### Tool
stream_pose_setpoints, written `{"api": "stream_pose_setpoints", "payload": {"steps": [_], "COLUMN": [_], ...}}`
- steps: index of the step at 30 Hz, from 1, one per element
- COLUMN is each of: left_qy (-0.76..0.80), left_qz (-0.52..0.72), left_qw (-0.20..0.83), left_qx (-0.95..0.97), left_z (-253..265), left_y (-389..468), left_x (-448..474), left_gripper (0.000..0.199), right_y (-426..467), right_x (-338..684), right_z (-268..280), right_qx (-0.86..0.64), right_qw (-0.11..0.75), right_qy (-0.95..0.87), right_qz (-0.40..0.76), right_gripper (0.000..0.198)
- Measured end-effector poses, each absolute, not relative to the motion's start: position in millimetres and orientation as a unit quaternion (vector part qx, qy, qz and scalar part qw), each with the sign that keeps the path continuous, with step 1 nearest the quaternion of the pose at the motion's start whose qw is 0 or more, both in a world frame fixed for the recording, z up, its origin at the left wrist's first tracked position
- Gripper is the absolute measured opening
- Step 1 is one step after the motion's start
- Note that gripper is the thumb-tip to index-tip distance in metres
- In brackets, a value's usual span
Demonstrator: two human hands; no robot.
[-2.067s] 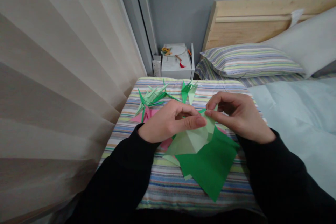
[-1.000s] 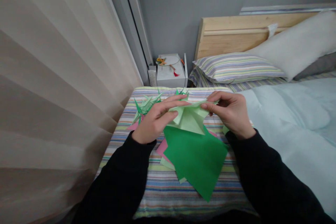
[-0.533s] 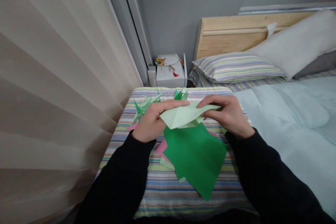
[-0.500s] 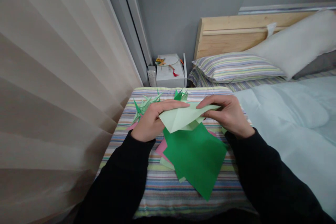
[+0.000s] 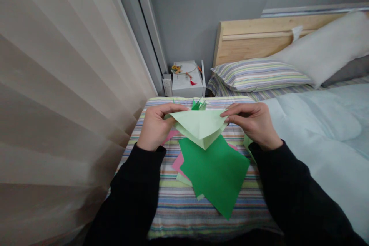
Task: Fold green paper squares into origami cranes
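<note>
A pale green sheet of origami paper, folded over into a triangle with its point towards me, is held up above the table. My left hand pinches its left corner between thumb and fingers. At the right corner, my right hand grips the paper the same way. The two layers stand slightly apart along the lower edges. Below it lies a dark green square sheet, on top of pink paper and other light green sheets. Behind the folded paper, green folded paper pieces stand, partly hidden.
A striped cloth covers the table. To the left hangs a pale curtain. A bed with a light blue quilt is on the right. Beyond the table, a white nightstand holds a round fan-like object with a red tassel.
The pale green paper has turned from a slant to nearly level, its point now facing me. My left hand has shifted left to its corner, and the right hand slightly right.
</note>
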State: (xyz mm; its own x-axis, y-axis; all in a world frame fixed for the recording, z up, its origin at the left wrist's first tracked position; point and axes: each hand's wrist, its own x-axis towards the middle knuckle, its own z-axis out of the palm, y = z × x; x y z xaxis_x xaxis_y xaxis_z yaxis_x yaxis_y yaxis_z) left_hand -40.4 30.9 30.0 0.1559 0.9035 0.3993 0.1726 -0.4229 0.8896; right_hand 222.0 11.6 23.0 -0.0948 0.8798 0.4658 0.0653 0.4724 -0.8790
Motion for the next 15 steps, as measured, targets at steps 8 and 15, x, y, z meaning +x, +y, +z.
{"api": "stream_pose_setpoints", "payload": {"steps": [8,15], "left_qy": [0.353,0.286], "left_qz": [0.631,0.581], "left_qw": [0.392,0.486], "left_qx": [0.568,0.586], "left_z": [13,16], "left_y": [41,27], "left_x": [-41,-20], "left_gripper": [0.039,0.129], "right_y": [11,8], "right_x": [215,198], "right_z": [21,15], "right_qx": [-0.37,-0.361], "right_qw": [0.623,0.682], "right_qy": [-0.616,-0.516], "right_qz": [0.309,0.371], "right_gripper": [0.016,0.008]}}
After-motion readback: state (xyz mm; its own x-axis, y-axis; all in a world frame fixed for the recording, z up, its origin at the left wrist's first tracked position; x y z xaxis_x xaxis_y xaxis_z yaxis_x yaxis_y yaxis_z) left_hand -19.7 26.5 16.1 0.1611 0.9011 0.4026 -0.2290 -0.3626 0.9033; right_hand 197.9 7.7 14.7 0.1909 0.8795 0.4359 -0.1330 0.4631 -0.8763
